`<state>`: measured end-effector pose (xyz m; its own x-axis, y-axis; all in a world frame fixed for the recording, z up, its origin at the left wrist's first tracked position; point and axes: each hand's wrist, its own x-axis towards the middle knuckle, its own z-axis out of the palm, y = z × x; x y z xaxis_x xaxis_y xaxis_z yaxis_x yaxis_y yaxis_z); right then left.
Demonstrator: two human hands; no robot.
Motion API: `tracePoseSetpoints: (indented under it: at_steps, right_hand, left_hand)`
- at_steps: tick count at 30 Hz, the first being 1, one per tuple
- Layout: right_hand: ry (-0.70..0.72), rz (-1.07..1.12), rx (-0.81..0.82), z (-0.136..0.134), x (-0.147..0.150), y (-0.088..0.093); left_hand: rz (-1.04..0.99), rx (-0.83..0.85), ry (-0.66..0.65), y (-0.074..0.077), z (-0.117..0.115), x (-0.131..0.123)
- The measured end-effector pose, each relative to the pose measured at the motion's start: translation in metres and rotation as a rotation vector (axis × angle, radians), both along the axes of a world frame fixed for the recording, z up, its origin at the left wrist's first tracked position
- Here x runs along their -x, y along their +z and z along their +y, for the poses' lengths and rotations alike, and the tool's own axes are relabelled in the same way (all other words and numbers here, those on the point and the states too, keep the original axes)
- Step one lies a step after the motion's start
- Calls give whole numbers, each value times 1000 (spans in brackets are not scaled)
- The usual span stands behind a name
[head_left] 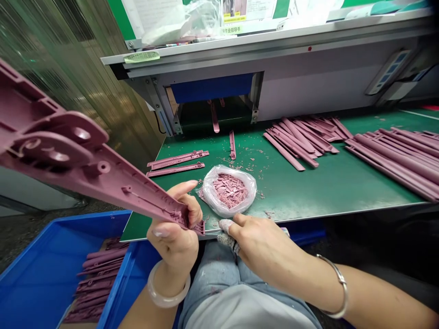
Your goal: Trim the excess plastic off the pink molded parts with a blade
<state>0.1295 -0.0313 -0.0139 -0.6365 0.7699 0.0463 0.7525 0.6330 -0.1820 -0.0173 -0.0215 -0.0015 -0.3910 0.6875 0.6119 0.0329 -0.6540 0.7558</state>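
Note:
A long pink plastic part (126, 187) slants from the upper left down to my left hand (176, 228), whose fingers and thumb are closed round its narrow lower end. My right hand (257, 237) is closed just right of that end, near the table's front edge, with white and grey coverings on its fingertips. A thin object seems to be in it, mostly hidden by the fingers. Just beyond both hands, a clear plastic bag (252, 185) stands open on the green table (295, 196), full of pink scraps (229, 189).
Pink strips (175, 158) lie left of the bag, and one small strip (232, 145) behind it. Piles of pink parts (298, 139) cover the right side. A conveyor opening (219, 116) is at the back. At lower left stands a blue bin (44, 265) with more parts.

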Motion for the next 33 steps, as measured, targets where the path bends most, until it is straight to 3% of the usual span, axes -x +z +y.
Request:
tracePoseSetpoints:
  at_steps: [12, 17, 20, 24, 27, 33]
  right_hand:
    - [-15, 44, -38, 9, -2, -7]
    - [62, 297, -37, 9, -14, -24]
    - [-9, 415, -50, 16, -24, -28]
    - [-130, 537, -217, 31, -36, -17]
    - [-139, 683, -403, 41, -44, -4]
    - [-170, 719, -519, 51, -49, 11]
  left_hand:
    - [-89, 119, -174, 3, 1, 2]
    - [-187, 204, -203, 7, 3, 11]
    - [-196, 330, -287, 3, -2, 15]
    - [-129, 620, -509, -12, -15, 13]
    - [-74, 794, -590, -24, -22, 10]
    - [15, 861, -633, -29, -25, 7]
